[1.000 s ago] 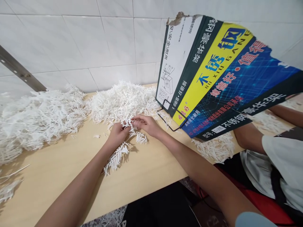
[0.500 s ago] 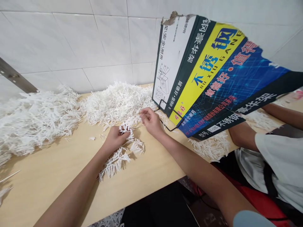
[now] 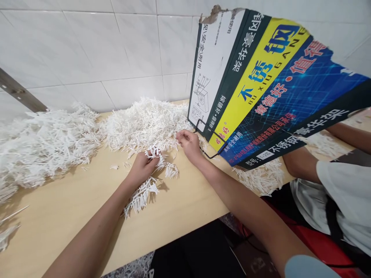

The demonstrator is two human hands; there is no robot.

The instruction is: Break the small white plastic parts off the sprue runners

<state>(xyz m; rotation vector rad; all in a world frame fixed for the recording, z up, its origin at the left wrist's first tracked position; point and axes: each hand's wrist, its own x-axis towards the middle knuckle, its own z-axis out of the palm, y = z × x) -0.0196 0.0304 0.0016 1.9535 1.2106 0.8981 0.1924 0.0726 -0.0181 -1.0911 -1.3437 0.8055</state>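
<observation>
My left hand [image 3: 143,166] is closed on a clump of thin, branched white plastic pieces [image 3: 160,159], some dangling from its fingertips. More of these spiky pieces, a loose cluster [image 3: 142,196], lie on the table just under the left wrist. My right hand [image 3: 190,146] is to the right of it, a short gap away, with the fingers curled and the tips pinched together. Whatever may be between those tips is too small to make out. Behind both hands rises a heap of the same white pieces [image 3: 145,123].
A bigger white heap [image 3: 43,144] covers the table's [image 3: 95,208] left side. To the right, a printed cardboard panel [image 3: 255,88] stands upright by a black wire frame [image 3: 213,154]. Beyond it are another person's arm [image 3: 303,164] and more white pieces [image 3: 262,179]. A tiled wall [image 3: 87,50] closes the back.
My right hand has drawn slightly away from the left, its fingers closing together. The left hand keeps its clump in nearly the same place. The whole view has shifted a little.
</observation>
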